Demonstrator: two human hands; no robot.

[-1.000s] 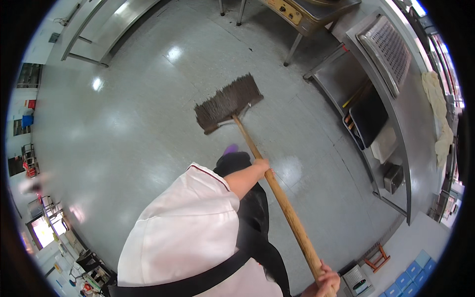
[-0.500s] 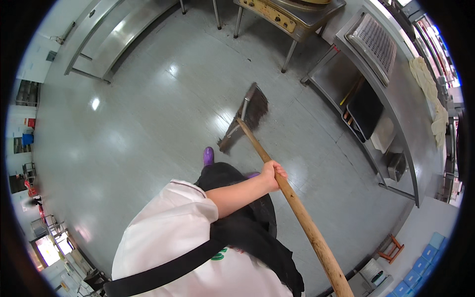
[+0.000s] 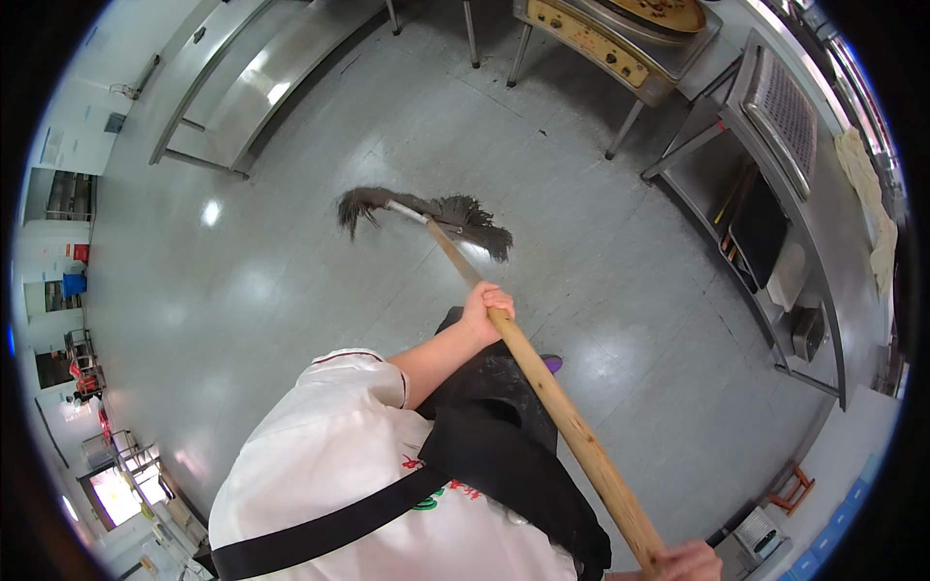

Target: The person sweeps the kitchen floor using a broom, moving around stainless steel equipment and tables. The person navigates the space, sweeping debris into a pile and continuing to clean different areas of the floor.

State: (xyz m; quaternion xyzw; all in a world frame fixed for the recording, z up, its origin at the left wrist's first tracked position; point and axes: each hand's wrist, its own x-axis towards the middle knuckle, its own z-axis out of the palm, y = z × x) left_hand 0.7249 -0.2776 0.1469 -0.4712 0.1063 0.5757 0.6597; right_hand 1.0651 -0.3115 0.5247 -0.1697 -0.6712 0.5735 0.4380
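A mop with a long wooden handle [image 3: 554, 407] slants across the view from lower right to upper centre. Its dark grey strands [image 3: 467, 215] lie spread sideways on the grey floor, under a metal clamp at the handle's foot. My left hand [image 3: 487, 312] is closed around the handle, partway up from the mop head. At the lower edge, my right hand [image 3: 686, 562] grips the upper part of the handle; part of it is cut off by the frame. Below my left hand, a purple shoe [image 3: 551, 363] shows beside the black apron [image 3: 494, 387].
To the right runs a steel table [image 3: 833, 261] with a shelf of trays beneath and a perforated rack [image 3: 783, 121] on top. A cooking appliance on legs [image 3: 591, 44] stands at the far side. Steel counter [image 3: 218, 107] at far left; small reddish stool [image 3: 794, 491] at lower right.
The mop head has swept left and turned so its strands trail sideways. My left hand has moved left and slightly up with the handle. My right hand has come into view at lower right.
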